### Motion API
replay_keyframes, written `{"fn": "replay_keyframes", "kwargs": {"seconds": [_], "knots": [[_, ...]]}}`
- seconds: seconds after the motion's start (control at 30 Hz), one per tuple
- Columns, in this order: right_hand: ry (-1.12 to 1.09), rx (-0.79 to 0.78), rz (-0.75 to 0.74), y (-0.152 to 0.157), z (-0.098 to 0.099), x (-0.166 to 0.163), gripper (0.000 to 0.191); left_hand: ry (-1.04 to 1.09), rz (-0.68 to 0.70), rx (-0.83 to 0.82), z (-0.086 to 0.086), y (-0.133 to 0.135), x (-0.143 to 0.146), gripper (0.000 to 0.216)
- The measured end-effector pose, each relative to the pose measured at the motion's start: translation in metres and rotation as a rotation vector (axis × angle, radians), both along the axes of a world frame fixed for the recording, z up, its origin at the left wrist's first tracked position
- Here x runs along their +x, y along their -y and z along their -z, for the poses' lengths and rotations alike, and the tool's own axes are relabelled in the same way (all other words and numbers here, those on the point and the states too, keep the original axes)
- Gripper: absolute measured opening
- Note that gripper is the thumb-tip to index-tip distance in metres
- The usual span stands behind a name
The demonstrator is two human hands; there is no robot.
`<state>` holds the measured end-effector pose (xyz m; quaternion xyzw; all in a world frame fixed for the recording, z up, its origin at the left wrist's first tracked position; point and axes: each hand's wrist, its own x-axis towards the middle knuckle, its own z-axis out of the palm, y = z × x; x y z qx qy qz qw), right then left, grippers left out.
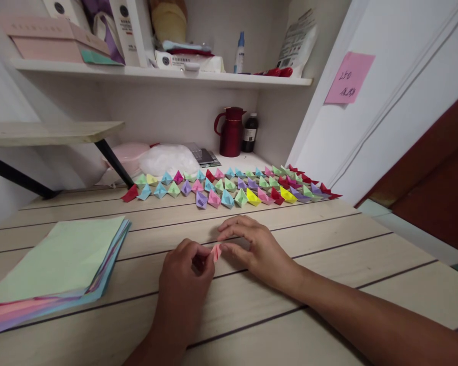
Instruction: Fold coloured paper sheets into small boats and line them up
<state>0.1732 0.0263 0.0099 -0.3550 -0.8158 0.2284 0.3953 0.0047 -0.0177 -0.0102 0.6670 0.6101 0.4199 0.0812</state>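
Matt pink paper [216,252]; smooth wood-look tabletop [133,325]; glossy jug [231,134].

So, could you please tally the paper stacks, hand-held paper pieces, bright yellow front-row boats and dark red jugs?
Paper stack: 1
Hand-held pink paper piece: 1
Bright yellow front-row boats: 2
Dark red jug: 1
Total: 5

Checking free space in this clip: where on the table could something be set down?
The table is bare between the paper stack and left hand, and right of the right hand, beyond its forearm. The far side is crowded with rows of paper boats.
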Motion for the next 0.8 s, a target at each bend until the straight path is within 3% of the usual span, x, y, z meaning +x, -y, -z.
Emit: {"fn": "replay_keyframes", "kwargs": {"seconds": [0.27, 0.8], "knots": [[0.066, 0.020, -0.005, 0.0032, -0.0054, -0.0011, 0.004, 0.083, 0.106, 0.002, -0.0045, 0.0003, 0.0023, 0.009], [0.116, 0.102, -0.020, 0.0048, -0.0004, -0.0020, 0.008, 0.001, 0.069, 0.033, -0.0057, 0.0030, 0.0033, 0.014]]}}
